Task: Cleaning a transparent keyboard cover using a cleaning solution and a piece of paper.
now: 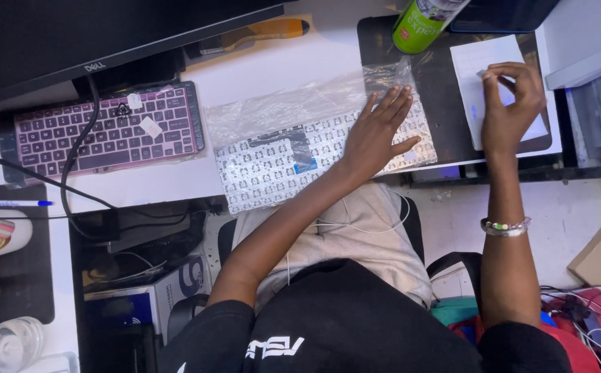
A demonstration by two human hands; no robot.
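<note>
My left hand (378, 135) lies flat, fingers spread, on a white bare keyboard panel (273, 169) that sits inside a clear plastic bag (293, 103) at the desk's front edge. My right hand (511, 103), with a bead bracelet at the wrist, rests on a white sheet of paper (483, 59) lying on a black mat (442, 90). Its thumb and fingertips are curled together at the paper's surface. Whether they pinch something small is hidden by the fingers.
A pink backlit keyboard (107, 131) lies left under a black monitor (72, 34). A green spray can (421, 24) stands at the back, an orange-handled tool (269, 31) beside it. A grey-white device (597, 103) borders the right. Boxes and cables crowd the floor.
</note>
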